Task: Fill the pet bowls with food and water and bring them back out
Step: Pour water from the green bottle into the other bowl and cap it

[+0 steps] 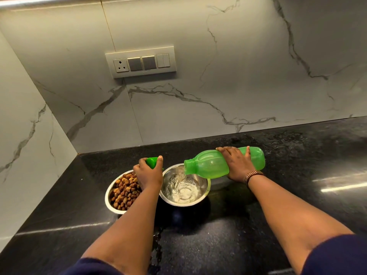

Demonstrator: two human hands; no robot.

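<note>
Black stone counter (297, 195) in a corner, marble-veined wall (218, 96) behind and to the left. Two steel bowls sit side by side near the corner, rims touching or nearly so; cannot tell which. Left bowl (108, 197) holds brown kibble (124, 192), heaped to about rim height. Right bowl (204, 192) holds clear water (184, 190), surface churned and rippling. Right hand (236, 165) wraps over the middle of a green bottle (210, 166), fingers closed around the body, thumb on the far side. Bottle lies tipped almost level, base to the right, open neck pointing left and down over the right bowl's far rim. A stream of water runs from the neck into the bowl. Left hand (149, 174) hovers above the gap between the bowls, partly covering the kibble; fingers curled tight round a green cap (152, 162), which pokes out between thumb and forefinger. A brown band (252, 175) rings the right wrist. Dark blue sleeves (337, 255) show at both upper arms. Switch plate (141, 62) on the wall above the bowls. A wet streak (156, 245) trails on the counter toward the near edge, below the bowls.
</note>
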